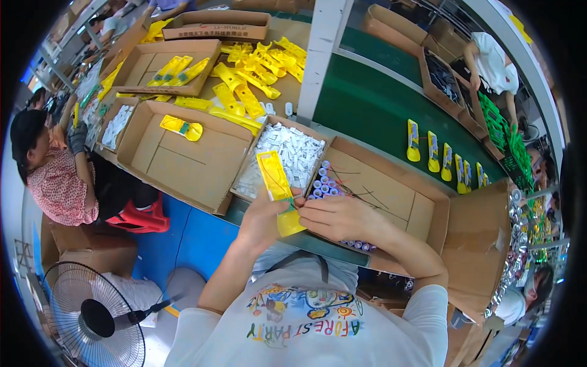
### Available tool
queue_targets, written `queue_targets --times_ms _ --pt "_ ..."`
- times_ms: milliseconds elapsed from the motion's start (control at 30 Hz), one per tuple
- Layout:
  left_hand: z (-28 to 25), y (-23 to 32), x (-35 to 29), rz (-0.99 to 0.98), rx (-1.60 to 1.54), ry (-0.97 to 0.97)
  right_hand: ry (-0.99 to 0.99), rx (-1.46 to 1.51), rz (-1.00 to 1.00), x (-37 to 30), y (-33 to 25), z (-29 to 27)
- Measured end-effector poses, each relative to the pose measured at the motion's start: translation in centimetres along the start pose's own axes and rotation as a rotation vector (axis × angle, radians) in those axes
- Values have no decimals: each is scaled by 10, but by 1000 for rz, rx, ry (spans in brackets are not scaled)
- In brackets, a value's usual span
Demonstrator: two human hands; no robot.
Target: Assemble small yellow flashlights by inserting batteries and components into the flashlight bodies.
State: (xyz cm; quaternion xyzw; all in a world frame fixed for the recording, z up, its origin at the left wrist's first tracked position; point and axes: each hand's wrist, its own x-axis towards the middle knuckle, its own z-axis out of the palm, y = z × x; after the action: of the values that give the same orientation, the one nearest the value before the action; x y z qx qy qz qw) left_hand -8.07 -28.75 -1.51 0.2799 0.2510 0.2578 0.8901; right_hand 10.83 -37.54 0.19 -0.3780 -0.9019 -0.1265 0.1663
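My left hand (262,221) grips a yellow plastic casing (273,174), long and narrow with a wider translucent yellow end. A small green circuit board and thin wires show near its middle. My right hand (336,217) is closed at that spot, its fingertips pinched together on what looks like a thin wire. Just beyond my hands stands a carton of small white plastic parts (293,150). Purple-wrapped cylindrical cells (323,183) with thin dark and red wires lie in the carton (440,226) on the right, partly hidden by my right arm.
On the left, a carton (183,174) holds one yellow casing with a board (182,127). Loose yellow casings (263,64) pile up behind. Finished-looking yellow units (433,150) line the green conveyor (367,98). A co-worker (61,177) sits left, near a fan (95,318).
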Motion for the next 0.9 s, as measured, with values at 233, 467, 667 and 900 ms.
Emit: queue_targets --times_ms 233,467,667,900 --pt "4 -20 -9 93 264 -142 270 1305 972 10 -10 -8" --pt "8 -40 -11 407 797 -100 425 878 1016 22 -37 10" --pt "11 -45 -13 326 721 -81 777 966 1218 16 -54 37" --pt "-6 -50 -10 476 901 -176 616 292 880 15 -45 21"
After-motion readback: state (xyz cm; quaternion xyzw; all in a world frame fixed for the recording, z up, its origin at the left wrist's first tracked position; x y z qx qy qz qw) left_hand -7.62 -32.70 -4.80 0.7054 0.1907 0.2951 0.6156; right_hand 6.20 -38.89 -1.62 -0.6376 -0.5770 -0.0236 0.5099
